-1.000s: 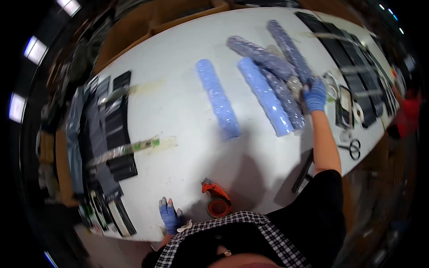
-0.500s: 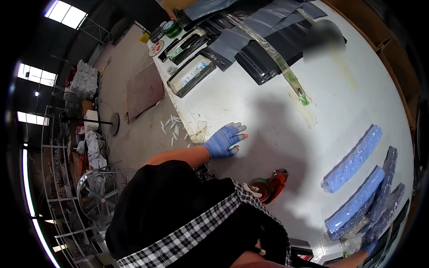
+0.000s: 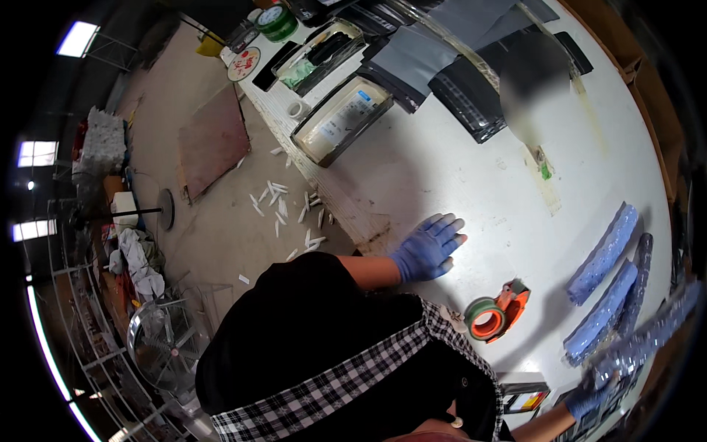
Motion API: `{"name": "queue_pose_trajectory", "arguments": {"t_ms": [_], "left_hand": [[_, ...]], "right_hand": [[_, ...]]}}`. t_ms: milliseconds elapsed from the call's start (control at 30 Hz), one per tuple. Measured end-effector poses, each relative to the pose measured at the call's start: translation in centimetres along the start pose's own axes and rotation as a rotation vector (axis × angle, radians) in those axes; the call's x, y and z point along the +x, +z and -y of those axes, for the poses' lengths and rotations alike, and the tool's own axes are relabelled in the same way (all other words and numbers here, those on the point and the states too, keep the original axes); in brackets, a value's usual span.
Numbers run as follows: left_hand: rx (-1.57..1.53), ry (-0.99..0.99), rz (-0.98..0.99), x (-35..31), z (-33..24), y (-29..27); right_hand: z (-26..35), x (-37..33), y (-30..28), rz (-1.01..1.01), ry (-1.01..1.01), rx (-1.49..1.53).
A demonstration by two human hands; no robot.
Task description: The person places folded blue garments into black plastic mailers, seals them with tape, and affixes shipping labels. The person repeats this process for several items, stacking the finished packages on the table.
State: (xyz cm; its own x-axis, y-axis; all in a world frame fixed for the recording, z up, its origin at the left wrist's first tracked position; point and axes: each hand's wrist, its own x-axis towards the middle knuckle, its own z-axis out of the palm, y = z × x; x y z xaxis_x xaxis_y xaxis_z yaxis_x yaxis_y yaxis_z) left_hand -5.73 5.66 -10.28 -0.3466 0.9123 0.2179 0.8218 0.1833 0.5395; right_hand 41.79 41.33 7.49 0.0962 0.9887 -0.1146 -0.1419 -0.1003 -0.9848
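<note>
My left hand (image 3: pixel 428 249), in a blue glove with bare-looking fingertips, rests open and flat on the white table near its left edge. At the lower right, my right hand (image 3: pixel 589 398) in a similar glove grips one end of a dark plastic-wrapped roll (image 3: pixel 652 333), which is tilted up and out to the right. Beside it on the table lie two light blue plastic-wrapped rolls (image 3: pixel 604 254) and another dark roll (image 3: pixel 638 283). An orange tape dispenser (image 3: pixel 508 309) carrying green tape sits between my two hands, close to my body.
Grey and black plastic bags (image 3: pixel 471 96) are stacked at the far side. An open box of labels (image 3: pixel 342 121), a white cup-like piece (image 3: pixel 297 110) and a green tape roll (image 3: pixel 276 23) line the left edge. Cardboard (image 3: pixel 648 125) borders the right. A metal fan (image 3: pixel 166 342) stands left.
My right hand has raised a dark roll from the group at the right. My view has shifted, and the tape dispenser now shows more fully. The left hand stays open on the table.
</note>
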Motion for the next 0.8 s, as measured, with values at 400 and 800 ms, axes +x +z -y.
{"name": "queue_pose_trajectory", "arguments": {"t_ms": [400,800], "left_hand": [[-0.320,-0.153,0.217,4.8,3.0,-5.4],[-0.421,-0.315,0.409,5.6,2.3,-4.1]], "right_hand": [[-17.8,-29.4,25.9,0.698,-0.792,-1.387],[-18.0,-21.8,18.9,0.044,-0.528,-1.674]]}}
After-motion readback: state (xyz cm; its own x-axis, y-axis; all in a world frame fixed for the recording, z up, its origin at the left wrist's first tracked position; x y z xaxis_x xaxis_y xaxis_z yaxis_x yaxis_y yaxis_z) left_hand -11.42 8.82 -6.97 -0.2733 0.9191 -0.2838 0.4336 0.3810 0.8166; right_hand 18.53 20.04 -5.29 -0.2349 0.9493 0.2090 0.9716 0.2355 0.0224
